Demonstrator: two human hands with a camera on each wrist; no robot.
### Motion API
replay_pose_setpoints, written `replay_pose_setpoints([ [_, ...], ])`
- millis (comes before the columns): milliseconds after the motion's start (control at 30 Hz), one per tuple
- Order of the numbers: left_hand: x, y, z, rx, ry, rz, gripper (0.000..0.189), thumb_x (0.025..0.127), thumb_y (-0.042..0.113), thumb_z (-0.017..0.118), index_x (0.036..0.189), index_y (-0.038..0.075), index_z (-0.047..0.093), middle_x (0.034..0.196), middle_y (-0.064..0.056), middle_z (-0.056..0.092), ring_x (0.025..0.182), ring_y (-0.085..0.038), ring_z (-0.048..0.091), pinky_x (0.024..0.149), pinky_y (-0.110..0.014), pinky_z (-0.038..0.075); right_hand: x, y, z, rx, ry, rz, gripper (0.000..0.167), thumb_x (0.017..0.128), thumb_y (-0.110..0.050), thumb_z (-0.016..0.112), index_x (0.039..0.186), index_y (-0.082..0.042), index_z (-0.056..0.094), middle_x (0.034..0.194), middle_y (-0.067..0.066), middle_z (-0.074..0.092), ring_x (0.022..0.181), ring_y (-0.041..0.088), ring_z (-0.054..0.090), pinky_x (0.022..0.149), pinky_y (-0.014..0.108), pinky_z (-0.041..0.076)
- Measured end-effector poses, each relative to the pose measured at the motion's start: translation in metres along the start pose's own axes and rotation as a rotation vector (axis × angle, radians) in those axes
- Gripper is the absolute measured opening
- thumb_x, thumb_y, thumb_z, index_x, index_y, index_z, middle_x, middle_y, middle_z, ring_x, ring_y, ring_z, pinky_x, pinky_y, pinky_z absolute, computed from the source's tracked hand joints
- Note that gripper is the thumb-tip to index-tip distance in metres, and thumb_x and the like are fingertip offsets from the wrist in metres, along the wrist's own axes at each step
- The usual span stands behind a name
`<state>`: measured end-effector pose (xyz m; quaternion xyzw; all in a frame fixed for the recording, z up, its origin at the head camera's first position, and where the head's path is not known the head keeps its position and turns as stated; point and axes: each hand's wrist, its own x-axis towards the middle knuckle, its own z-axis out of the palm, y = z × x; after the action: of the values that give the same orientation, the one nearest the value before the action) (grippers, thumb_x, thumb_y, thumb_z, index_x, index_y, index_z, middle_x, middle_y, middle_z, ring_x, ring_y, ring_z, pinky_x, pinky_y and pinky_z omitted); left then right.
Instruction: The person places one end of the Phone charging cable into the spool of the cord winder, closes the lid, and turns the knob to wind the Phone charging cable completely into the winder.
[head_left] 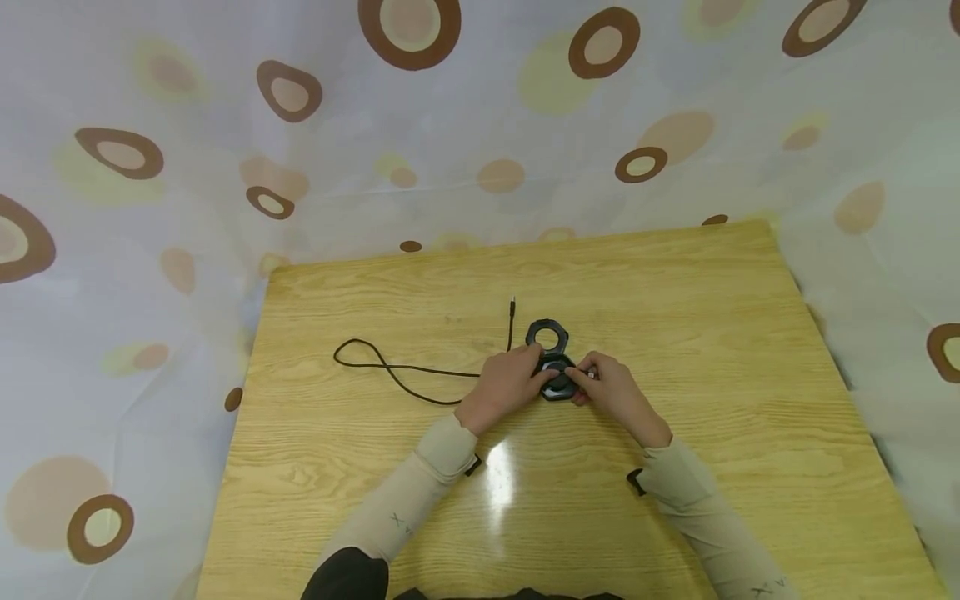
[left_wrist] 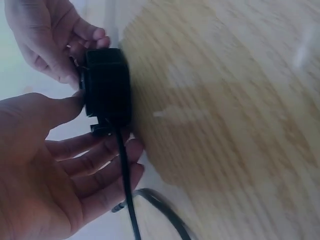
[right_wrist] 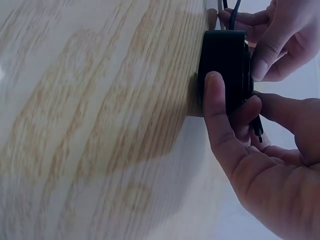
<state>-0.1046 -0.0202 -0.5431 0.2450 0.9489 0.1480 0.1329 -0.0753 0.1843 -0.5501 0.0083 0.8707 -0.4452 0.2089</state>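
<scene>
A black octagonal cable case lies on the table with its ring-shaped lid flipped back. My left hand grips the case from the left, its thumb over the round middle and its fingers along the side. From the right, my right hand has its thumb over the case and pinches the short end of a black cable, whose plug pokes out past the fingers. In the left wrist view the case stands between both hands, with the cable leaving it beside my left fingers.
The long black cable loops across the wooden table to the left. Its other plug points away, left of the lid. A patterned cloth hangs behind the table and along its sides.
</scene>
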Motion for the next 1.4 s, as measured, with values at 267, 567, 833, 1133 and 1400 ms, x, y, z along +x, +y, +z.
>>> replay_pose_setpoints([
  [267, 0.003, 0.008, -0.003, 0.076, -0.032, -0.042, 0.040, 0.107, 0.052, 0.056, 0.103, 0.012, 0.063, 0.073, 0.001, 0.062, 0.056, -0.011, 0.053, 0.048, -0.026, 0.036, -0.002, -0.003, -0.001, 0.021, -0.009, -0.006, 0.026, 0.110, -0.025, 0.060, 0.108, 0.001, 0.064, 0.082, 0.014, 0.079, 0.074, 0.025, 0.079, 0.082, 0.037, 0.060],
  [567, 0.003, 0.022, 0.002, 0.353, 0.037, -0.041, 0.052, 0.107, 0.055, 0.053, 0.121, 0.008, 0.070, 0.082, -0.001, 0.073, 0.052, -0.014, 0.064, 0.047, -0.030, 0.052, -0.003, -0.001, 0.001, 0.009, -0.008, -0.024, 0.025, 0.110, -0.024, 0.059, 0.107, 0.001, 0.065, 0.082, 0.013, 0.079, 0.073, 0.023, 0.078, 0.078, 0.034, 0.060],
  [833, 0.002, 0.027, 0.003, 0.381, 0.063, -0.055, 0.046, 0.108, 0.052, 0.052, 0.110, 0.010, 0.071, 0.082, 0.000, 0.072, 0.062, -0.018, 0.071, 0.051, -0.032, 0.056, -0.001, -0.001, -0.006, 0.036, -0.066, -0.038, 0.024, 0.110, -0.017, 0.056, 0.106, 0.004, 0.067, 0.085, 0.015, 0.079, 0.078, 0.025, 0.079, 0.072, 0.028, 0.058],
  [1133, -0.002, 0.034, 0.001, 0.359, 0.074, -0.038, 0.037, 0.111, 0.044, 0.051, 0.093, 0.014, 0.064, 0.068, 0.000, 0.069, 0.055, -0.016, 0.066, 0.047, -0.029, 0.051, 0.004, -0.007, -0.013, 0.098, -0.144, 0.009, 0.024, 0.108, -0.015, 0.057, 0.098, 0.006, 0.065, 0.078, 0.017, 0.077, 0.076, 0.026, 0.080, 0.082, 0.040, 0.064],
  [1400, 0.001, 0.037, 0.002, 0.389, 0.029, -0.082, 0.037, 0.112, 0.044, 0.046, 0.099, 0.014, 0.062, 0.069, 0.000, 0.071, 0.056, -0.014, 0.068, 0.047, -0.028, 0.052, 0.013, -0.012, -0.021, 0.149, -0.243, 0.043, 0.024, 0.108, -0.010, 0.055, 0.098, 0.011, 0.064, 0.084, 0.024, 0.077, 0.076, 0.026, 0.081, 0.079, 0.041, 0.066],
])
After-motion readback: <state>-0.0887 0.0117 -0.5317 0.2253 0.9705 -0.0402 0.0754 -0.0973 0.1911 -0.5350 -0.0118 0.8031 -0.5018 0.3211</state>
